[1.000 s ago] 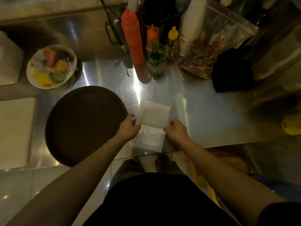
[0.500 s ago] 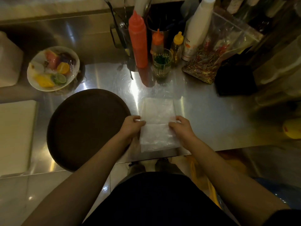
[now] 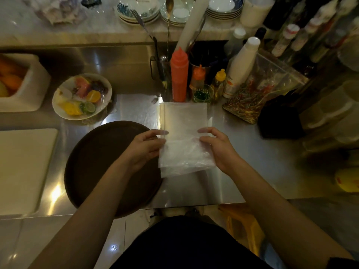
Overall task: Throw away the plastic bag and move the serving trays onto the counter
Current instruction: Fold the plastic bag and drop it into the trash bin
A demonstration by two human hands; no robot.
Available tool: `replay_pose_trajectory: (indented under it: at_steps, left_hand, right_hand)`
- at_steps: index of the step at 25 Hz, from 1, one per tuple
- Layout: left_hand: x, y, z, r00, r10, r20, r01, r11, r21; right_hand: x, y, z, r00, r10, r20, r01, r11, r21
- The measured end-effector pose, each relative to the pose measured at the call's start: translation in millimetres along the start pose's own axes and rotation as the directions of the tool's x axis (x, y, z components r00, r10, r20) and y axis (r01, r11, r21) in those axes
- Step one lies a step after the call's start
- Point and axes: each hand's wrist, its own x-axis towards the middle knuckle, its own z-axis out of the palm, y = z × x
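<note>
A clear, crinkled plastic bag point(image 3: 183, 133) is held flat above the steel worktop point(image 3: 242, 171). My left hand point(image 3: 144, 147) pinches its left edge and my right hand point(image 3: 217, 147) pinches its right edge. The bag's lower half hangs loose below my fingers. A round dark brown serving tray point(image 3: 101, 167) lies on the worktop just left of the bag, under my left forearm, its near rim jutting over the worktop's front edge. Above the worktop's back wall runs a pale stone counter point(image 3: 77, 33).
A plate of cut fruit point(image 3: 82, 96) sits behind the tray. A white board point(image 3: 23, 169) lies far left. A red squeeze bottle point(image 3: 179, 74), smaller bottles and a bag of chillies point(image 3: 252, 98) crowd the back. Stacked plates point(image 3: 138, 8) stand on the counter.
Both hands have lifted the bag off the worktop and raised it away from my body. The view has tilted up, and the stone counter with plates now shows.
</note>
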Motion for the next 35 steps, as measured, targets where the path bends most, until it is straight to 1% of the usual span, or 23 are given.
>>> replay_pose_trajectory:
  at_steps: [2, 5, 10, 14, 19, 22, 26, 28, 30, 31, 34, 35]
  left_hand:
    - [-3.4, 9.7, -6.1, 1.0, 0.015, 0.009, -0.015, 0.999, -0.052]
    - [-7.8, 23.4, -11.0, 0.998, 0.061, 0.013, -0.059, 0.992, -0.113]
    - [-12.2, 40.1, -18.8, 0.99, 0.14, 0.032, -0.129, 0.963, -0.238]
    - [-17.6, 44.2, -27.6, 0.981, 0.192, 0.021, -0.182, 0.955, -0.233]
    - [-32.6, 48.1, -42.7, 0.968, 0.25, 0.031, -0.233, 0.936, -0.265]
    - [-42.2, 51.9, -49.9, 0.96, 0.281, 0.01, -0.272, 0.937, -0.221]
    - [-52.5, 55.4, -53.0, 0.964, 0.265, -0.032, -0.267, 0.953, -0.145]
    - [-55.0, 56.8, -54.2, 0.967, 0.252, -0.041, -0.255, 0.953, -0.166]
    - [-57.7, 58.6, -55.3, 0.971, 0.24, 0.001, -0.232, 0.94, -0.252]
    - [-58.9, 59.6, -55.0, 0.973, 0.23, 0.017, -0.219, 0.944, -0.248]
    - [-57.0, 57.6, -53.9, 0.98, 0.2, 0.017, -0.2, 0.98, -0.011]
    - [-56.2, 56.2, -53.0, 0.981, 0.191, 0.034, -0.192, 0.981, 0.023]
  right_hand:
    - [-0.1, -10.3, 1.9, 0.998, -0.018, 0.067, 0.016, 0.999, 0.032]
    - [-1.2, -27.8, 5.2, 0.992, -0.05, 0.116, 0.041, 0.996, 0.08]
    - [-5.2, -49.9, 7.6, 0.962, -0.159, 0.223, 0.126, 0.98, 0.156]
    - [-6.1, -61.4, 12.3, 0.94, -0.189, 0.285, 0.128, 0.967, 0.219]
    - [-4.9, -66.7, 25.6, 0.916, -0.205, 0.346, 0.133, 0.966, 0.221]
    - [-6.8, -70.8, 33.1, 0.907, -0.228, 0.354, 0.182, 0.97, 0.159]
    - [-7.5, -72.9, 42.0, 0.901, -0.267, 0.341, 0.26, 0.963, 0.066]
    - [-9.2, -74.6, 46.4, 0.894, -0.3, 0.333, 0.31, 0.95, 0.022]
    - [-12.7, -77.1, 52.6, 0.88, -0.346, 0.326, 0.378, 0.925, -0.039]
    - [-15.0, -78.3, 55.8, 0.873, -0.369, 0.32, 0.409, 0.91, -0.064]
    - [-18.9, -79.3, 66.0, 0.864, -0.418, 0.282, 0.459, 0.883, -0.098]
    - [-19.7, -79.4, 68.9, 0.862, -0.429, 0.269, 0.467, 0.88, -0.092]
